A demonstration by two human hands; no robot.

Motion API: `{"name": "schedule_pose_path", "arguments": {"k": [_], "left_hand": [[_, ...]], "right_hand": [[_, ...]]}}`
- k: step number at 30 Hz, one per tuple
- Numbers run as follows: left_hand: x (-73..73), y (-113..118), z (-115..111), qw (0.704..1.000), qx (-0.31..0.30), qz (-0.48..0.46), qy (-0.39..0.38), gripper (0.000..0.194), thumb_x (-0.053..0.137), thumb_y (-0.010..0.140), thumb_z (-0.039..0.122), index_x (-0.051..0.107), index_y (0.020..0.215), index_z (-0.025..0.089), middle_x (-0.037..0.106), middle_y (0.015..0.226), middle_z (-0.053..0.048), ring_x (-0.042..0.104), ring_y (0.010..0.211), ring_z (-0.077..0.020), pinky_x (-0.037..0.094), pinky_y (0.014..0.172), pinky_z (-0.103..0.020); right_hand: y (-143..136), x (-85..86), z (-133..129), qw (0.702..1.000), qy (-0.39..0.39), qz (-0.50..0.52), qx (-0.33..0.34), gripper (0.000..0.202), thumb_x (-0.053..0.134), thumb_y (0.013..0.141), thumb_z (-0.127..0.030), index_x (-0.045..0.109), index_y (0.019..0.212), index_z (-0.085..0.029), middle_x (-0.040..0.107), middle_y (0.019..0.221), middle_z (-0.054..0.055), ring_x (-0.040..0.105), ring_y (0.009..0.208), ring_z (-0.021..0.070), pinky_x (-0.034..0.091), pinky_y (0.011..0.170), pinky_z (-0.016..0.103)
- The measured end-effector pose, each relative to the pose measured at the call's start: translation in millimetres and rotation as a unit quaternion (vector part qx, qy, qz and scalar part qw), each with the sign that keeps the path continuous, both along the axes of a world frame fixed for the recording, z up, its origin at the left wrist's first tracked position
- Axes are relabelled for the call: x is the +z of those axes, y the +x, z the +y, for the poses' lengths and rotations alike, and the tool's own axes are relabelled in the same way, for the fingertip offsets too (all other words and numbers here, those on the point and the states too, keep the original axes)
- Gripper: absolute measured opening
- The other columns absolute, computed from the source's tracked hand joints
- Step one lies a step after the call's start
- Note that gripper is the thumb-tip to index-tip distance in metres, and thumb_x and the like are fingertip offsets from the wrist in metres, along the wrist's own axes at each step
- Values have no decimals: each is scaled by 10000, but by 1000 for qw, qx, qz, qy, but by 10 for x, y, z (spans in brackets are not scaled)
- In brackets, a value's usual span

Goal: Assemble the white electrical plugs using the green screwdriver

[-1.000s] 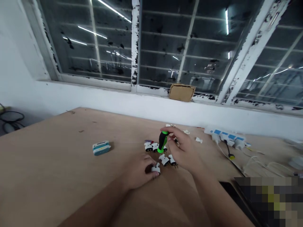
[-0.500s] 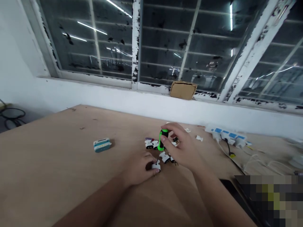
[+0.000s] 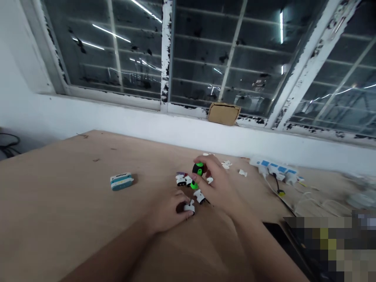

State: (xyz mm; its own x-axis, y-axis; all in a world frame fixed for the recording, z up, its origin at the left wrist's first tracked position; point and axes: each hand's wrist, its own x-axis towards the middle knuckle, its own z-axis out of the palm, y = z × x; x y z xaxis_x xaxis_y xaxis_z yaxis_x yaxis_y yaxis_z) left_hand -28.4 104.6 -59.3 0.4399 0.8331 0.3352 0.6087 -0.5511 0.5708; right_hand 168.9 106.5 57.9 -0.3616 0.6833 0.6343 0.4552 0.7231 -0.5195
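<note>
My left hand (image 3: 167, 211) lies on the table with thumb and fingers pinched on a small white plug-like piece (image 3: 190, 207). In my right hand (image 3: 217, 186) is a green and black screwdriver (image 3: 197, 169), gripped by its stubby handle and held close to upright. Its tip cannot be made out. Under and beside the screwdriver lie more white pieces with black bases, one white piece (image 3: 199, 197) just in front of it and another white piece (image 3: 180, 180) to its left. My right hand partly covers others.
A blue and white block-shaped object (image 3: 121, 181) rests left of the hands. Thin white parts (image 3: 226, 164) lie behind my right hand. A power strip (image 3: 274, 168) with plugs and cables is at the right, near a dark flat object (image 3: 282, 237). A cardboard box (image 3: 224, 114) sits on the sill.
The screwdriver handle has turned in my right hand, its green stripe now facing differently. My left hand keeps the white piece. The whole view has shifted slightly.
</note>
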Motion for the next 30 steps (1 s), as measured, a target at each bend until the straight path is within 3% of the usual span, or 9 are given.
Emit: {"name": "schedule_pose_path", "arguments": {"k": [4,16,23,26,30], "left_hand": [[0,-4,2,1000,6,3,-5,165,731,897,367,727,1005,242,727,1060,-31,675,992,-238,514,859,-339],[-41,-35,7,999,31,24,11,209,712,909,381,741,1093,287,728,1148,-31,689,1043,-243,545,878,-334],[-53,-100,70,993,93,22,64,233,588,972,299,735,1151,273,682,1279,-86,637,1175,-290,498,1036,-467],[-31,-76,20,991,75,10,111,235,550,996,306,742,1124,265,677,1256,-98,618,1207,-293,478,1052,-486],[-33,-36,-43,986,37,-24,160,155,665,941,334,750,1049,261,677,1199,-86,641,1150,-282,515,996,-452]], "right_hand": [[29,-58,39,999,-27,23,-21,405,577,958,-215,555,1356,-285,670,1238,60,654,920,202,559,841,390],[123,-58,100,994,7,89,-55,343,570,970,-267,556,1312,-286,659,1180,68,609,867,211,540,808,414],[180,-28,167,990,5,119,-77,313,590,950,-287,574,1262,-280,647,1100,49,600,867,207,530,770,384],[161,-30,174,986,-6,141,-85,296,603,936,-302,587,1229,-270,661,1065,44,597,829,196,530,743,369],[126,-27,151,985,-9,158,-74,297,607,940,-309,589,1233,-268,677,1077,46,616,867,196,537,763,362]]}}
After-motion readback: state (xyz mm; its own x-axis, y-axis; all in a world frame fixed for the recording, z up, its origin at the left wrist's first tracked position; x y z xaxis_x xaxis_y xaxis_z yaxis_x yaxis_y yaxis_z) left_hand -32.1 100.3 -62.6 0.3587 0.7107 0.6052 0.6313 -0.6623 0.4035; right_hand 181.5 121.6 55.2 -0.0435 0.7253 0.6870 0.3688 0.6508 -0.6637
